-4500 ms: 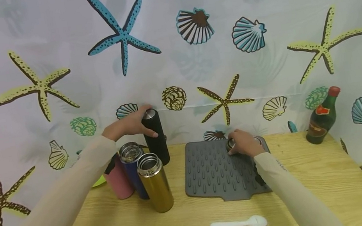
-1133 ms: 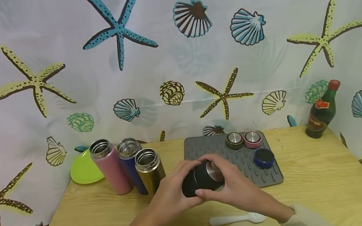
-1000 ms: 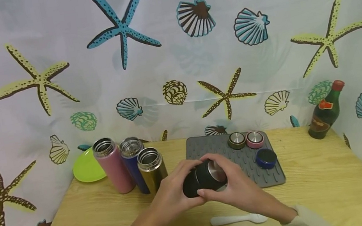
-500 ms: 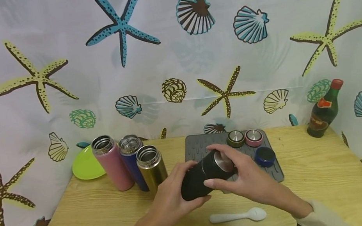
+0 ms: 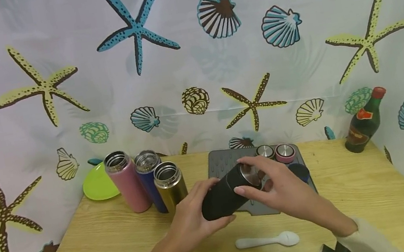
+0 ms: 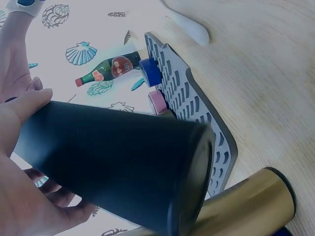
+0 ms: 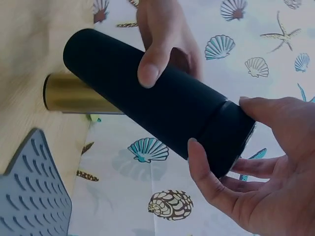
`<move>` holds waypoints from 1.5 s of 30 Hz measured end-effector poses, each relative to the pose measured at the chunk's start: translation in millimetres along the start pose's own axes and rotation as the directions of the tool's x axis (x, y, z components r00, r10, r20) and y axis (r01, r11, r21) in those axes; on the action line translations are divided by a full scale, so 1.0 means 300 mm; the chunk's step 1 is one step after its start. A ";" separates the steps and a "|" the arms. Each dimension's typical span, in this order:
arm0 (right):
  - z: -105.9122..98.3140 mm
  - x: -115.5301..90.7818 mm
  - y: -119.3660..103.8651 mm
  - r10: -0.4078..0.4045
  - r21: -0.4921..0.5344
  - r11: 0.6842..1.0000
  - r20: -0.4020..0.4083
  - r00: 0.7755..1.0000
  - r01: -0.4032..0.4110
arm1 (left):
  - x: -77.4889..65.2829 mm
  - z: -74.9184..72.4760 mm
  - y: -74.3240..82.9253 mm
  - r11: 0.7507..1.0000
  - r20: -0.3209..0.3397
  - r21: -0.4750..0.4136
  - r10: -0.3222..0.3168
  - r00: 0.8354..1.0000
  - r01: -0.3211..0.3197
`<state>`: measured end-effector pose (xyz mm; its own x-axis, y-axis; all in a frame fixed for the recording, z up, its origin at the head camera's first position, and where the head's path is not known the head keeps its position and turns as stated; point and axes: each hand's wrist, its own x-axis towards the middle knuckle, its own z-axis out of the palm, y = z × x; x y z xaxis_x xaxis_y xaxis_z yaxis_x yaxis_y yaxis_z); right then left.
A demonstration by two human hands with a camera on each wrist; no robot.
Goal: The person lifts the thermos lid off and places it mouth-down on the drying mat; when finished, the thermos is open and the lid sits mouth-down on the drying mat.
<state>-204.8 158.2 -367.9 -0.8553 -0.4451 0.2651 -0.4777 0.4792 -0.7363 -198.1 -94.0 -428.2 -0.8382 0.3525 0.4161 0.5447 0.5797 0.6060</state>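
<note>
A black thermos flask [image 5: 221, 198] with a steel-topped lid [image 5: 248, 175] is held tilted above the table, lid end up and to the right. My left hand [image 5: 190, 220] grips its body, the thumb on one side and the fingers on the other. The right hand [image 5: 281, 188] pinches the lid between thumb and fingers; in the right wrist view a thin seam shows between lid and body [image 7: 147, 93]. Left of the hands, lidless pink [image 5: 128, 184], blue [image 5: 150, 182] and gold [image 5: 171, 188] flasks stand upright.
Behind the hands a grey ribbed mat [image 5: 223, 160] bears a dark-rimmed lid [image 5: 265, 151], a pink lid [image 5: 285, 153] and a blue lid [image 5: 299, 171]. A white spoon [image 5: 268, 241] lies in front. A green plate [image 5: 99, 183] is back left, a green glass bottle [image 5: 365, 121] back right.
The black flask, earlier standing at the back left beside the left hand, is now held in both hands. The right hand has left the lids on the mat and turned about the black flask's lid.
</note>
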 end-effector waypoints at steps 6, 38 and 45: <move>-0.018 -0.008 0.012 -0.025 0.082 0.996 0.019 1.000 0.023 | 0.010 -0.003 0.008 1.000 -0.018 0.011 0.003 1.000 -0.003; -0.095 -0.011 0.033 -0.200 0.021 0.980 0.085 0.976 0.199 | 0.016 -0.018 0.002 0.997 0.118 -0.071 -0.032 0.992 0.040; -0.052 0.000 0.031 -0.045 -0.005 0.999 0.035 0.998 0.045 | 0.004 -0.018 0.001 1.000 0.049 0.013 0.002 0.999 -0.003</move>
<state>-212.3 174.5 -365.2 -0.8257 -0.4919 0.2760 -0.5165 0.4629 -0.7203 -198.7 -97.4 -423.9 -0.8373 0.3892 0.3839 0.5466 0.5882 0.5959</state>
